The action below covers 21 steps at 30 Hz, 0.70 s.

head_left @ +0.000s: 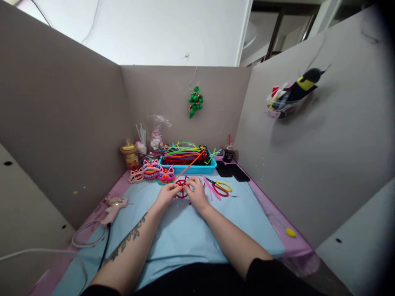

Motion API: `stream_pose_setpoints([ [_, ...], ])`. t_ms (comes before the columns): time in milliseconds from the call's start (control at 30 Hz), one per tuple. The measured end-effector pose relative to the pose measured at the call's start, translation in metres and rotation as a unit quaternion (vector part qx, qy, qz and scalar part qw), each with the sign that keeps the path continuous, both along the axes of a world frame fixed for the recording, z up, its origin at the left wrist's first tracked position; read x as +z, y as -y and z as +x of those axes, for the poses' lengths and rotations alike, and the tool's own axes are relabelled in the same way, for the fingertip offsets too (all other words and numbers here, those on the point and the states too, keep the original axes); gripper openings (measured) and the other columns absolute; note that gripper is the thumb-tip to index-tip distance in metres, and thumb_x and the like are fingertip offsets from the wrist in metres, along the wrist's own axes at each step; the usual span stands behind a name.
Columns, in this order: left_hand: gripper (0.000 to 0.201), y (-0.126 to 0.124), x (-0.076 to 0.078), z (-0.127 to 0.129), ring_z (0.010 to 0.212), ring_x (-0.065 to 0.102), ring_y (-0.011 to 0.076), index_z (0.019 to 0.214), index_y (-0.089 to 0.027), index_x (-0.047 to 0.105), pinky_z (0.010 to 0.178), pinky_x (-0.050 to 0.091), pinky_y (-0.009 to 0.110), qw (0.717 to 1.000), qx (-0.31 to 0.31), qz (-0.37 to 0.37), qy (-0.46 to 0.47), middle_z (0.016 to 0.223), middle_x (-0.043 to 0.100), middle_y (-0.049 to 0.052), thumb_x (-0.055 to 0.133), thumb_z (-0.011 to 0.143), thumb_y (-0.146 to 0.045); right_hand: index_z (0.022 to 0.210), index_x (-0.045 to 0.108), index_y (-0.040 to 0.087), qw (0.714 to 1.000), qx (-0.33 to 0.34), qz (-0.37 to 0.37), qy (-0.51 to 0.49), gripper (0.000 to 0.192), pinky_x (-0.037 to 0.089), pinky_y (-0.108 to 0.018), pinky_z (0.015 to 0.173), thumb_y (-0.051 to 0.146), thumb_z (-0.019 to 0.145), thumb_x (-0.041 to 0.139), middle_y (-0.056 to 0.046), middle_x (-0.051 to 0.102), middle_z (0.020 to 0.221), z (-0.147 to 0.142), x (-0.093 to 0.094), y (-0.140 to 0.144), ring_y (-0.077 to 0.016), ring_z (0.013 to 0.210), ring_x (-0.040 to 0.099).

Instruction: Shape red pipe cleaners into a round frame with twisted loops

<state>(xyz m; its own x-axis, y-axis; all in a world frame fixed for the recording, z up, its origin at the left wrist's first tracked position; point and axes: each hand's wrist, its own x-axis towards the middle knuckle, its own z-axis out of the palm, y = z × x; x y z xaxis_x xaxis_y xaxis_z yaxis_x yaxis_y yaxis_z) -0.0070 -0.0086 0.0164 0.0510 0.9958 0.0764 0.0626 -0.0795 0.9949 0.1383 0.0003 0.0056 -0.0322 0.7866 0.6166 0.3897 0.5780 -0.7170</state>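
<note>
Both hands, left (166,195) and right (196,193), meet pinched on the red frame (182,188) lying on the blue mat (185,234) between them. Best kept pressed flat, I judge, while twisting the orange stem (189,166). Just beyond, a tray (191,168) holds many stems.

The red wire frame (182,190) between the hands looks fuzzy, like chenille stem. The same soft, bristly stems (185,153) fill a smooth, glossy blue plastic tray (191,168). The surface (185,234) carries a matt light-blue sheet, paper or thin cloth, over a glossy pink mat (274,218). The scissors (220,187) have shiny plastic handles, red and yellow. The glue gun (114,204) is pale matt plastic. The grey partition walls (61,123) look like matt board. The green hanging ornament (195,101) looks fuzzy.
</note>
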Motion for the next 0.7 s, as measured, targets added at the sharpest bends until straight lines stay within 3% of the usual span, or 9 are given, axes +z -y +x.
stream_pose_setpoints([
  [400,0.034,0.0,-0.004,0.001,0.043,0.037,0.0061,0.063,-0.014,0.057,0.044,0.026,0.019,0.999,-0.028,0.017,-0.009,0.048,0.047,-0.004,0.066,0.062,-0.046,0.065,0.058,0.02,0.996,-0.026,-0.07,-0.039,0.014,0.035,-0.035,0.091,0.025,0.076,0.05,-0.006,0.048,0.098,-0.01,-0.01,-0.004,-0.0201,0.098,0.044],
  [700,0.04,-0.003,-0.007,0.006,0.05,0.051,0.0094,0.081,-0.013,0.062,0.051,0.039,0.022,0.995,0.071,0.061,-0.026,0.076,0.063,0.004,0.069,0.057,-0.045,0.068,0.058,0.019,0.994,-0.063,-0.062,-0.065,0.017,0.036,-0.034,0.09,0.031,0.077,0.05,-0.007,0.05,0.095,-0.001,-0.01,-0.013,-0.0198,0.096,0.047],
])
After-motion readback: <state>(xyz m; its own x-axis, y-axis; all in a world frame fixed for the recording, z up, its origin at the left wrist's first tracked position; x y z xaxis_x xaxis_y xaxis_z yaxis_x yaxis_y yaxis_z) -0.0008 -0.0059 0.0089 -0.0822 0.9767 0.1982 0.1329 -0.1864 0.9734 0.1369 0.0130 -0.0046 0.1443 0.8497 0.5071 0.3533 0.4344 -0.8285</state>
